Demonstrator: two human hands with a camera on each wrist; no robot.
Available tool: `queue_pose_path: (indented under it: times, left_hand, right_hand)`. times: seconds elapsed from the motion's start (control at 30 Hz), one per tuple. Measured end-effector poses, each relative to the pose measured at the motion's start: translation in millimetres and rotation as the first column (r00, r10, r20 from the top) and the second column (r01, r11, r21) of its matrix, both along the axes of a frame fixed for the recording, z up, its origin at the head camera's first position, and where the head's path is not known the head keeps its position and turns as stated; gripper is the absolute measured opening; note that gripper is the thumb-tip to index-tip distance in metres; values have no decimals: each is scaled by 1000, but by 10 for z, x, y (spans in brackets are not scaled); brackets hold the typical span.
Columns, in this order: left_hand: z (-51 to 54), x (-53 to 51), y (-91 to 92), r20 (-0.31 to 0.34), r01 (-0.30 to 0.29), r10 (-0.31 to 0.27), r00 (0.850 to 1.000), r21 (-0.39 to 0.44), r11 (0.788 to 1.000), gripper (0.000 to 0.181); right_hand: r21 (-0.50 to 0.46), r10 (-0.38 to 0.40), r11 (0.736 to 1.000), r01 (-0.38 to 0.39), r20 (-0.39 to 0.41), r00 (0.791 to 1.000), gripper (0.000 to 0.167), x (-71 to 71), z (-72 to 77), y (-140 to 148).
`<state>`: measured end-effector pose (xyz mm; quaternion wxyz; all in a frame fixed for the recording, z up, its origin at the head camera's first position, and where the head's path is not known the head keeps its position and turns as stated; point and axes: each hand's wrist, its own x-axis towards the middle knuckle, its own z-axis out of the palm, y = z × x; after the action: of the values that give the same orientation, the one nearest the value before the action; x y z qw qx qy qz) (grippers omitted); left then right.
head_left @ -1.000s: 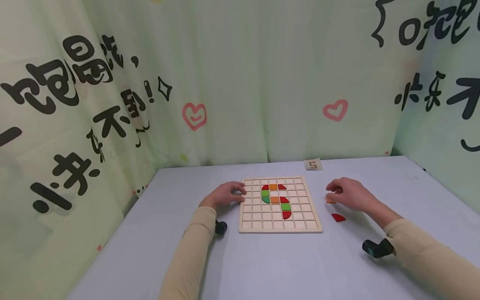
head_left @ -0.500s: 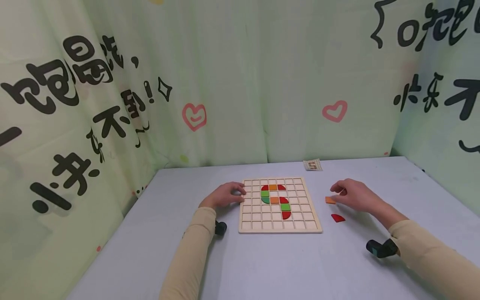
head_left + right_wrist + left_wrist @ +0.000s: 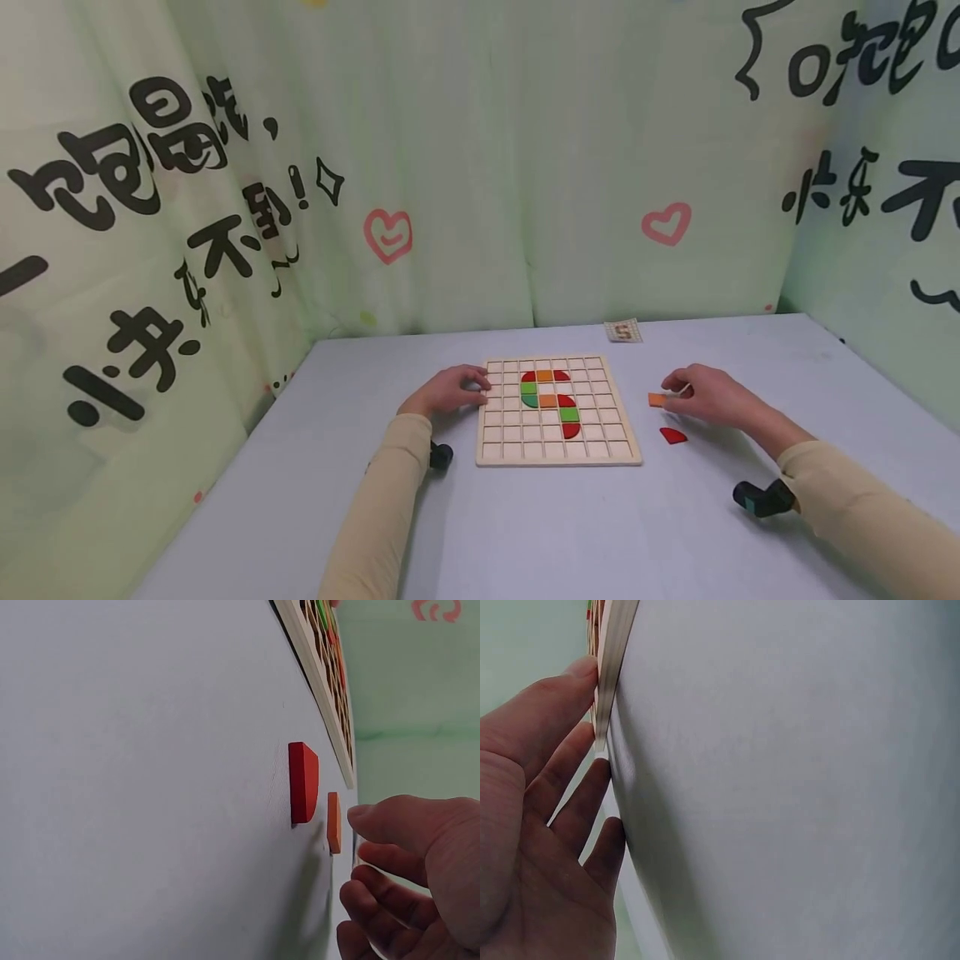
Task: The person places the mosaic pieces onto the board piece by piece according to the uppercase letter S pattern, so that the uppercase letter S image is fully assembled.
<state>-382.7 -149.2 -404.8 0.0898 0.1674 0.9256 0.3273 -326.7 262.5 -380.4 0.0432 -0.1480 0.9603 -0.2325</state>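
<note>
A wooden grid board point(image 3: 502, 454) lies on the table, with red, orange and green tiles set in some of its squares. My left hand point(image 3: 450, 389) touches the board's left edge; in the left wrist view, the thumb and fingertips meet the wooden rim point(image 3: 613, 660). To the right of the board lies an orange tile point(image 3: 656, 400), its right part hidden by my right hand point(image 3: 708, 393). In the right wrist view, the thumb and loosely bent fingers hover just beside the orange tile point(image 3: 334, 823). A red rounded tile point(image 3: 672, 436) lies nearer the front.
A small printed card point(image 3: 623, 331) lies near the table's back edge. Curtains point(image 3: 465, 167) with black writing and pink hearts hang behind and at both sides. A dark wrist device point(image 3: 762, 497) sits by the right sleeve.
My right hand has drawn back to the right, uncovering most of the orange tile, and has dropped slightly. My left hand stays at the board's edge. The head view shifts a little.
</note>
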Motion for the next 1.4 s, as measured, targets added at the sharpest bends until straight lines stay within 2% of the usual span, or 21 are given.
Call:
queue_pose_path:
  times: [0.1,0.3,0.47,0.6,0.8,0.97,1.4]
  left_hand:
    - [-24,11,-3,10,1,-1,1000,1,1000,18]
    - [-13,5,0,-21,17,-18,1000,-15,1000,19]
    - [-16,-13,-8,-13,20,-20,1000,-9,1000,17]
    - [10,-10,-13,-32,32,-33,999,-15,999,16]
    - [-7,-20,-12,-7,22,-22,1000,-3,1000,18]
    - [-9,-2,4,3,3,-3,1000,-7,1000,18]
    - [-27,-8,-4,-8,12,-12,1000,-2,1000,18]
  right_hand:
    - [-3,-12,1000,12,-4,1000,41,-11,-45,-9]
    - [14,-14,1000,14,0,1000,43,-50,-99,-63]
    - [29,0,1000,1,-18,1000,38,-71,-118,-115]
    - [24,6,1000,-6,-18,1000,34,-89,-124,-130]
    - [21,8,1000,-8,-13,1000,33,-101,-145,-134]
    - [21,22,1000,-21,-32,999,31,-97,-133,-135]
    - [-13,19,1000,-21,-141,990,29,-85,-112,-232]
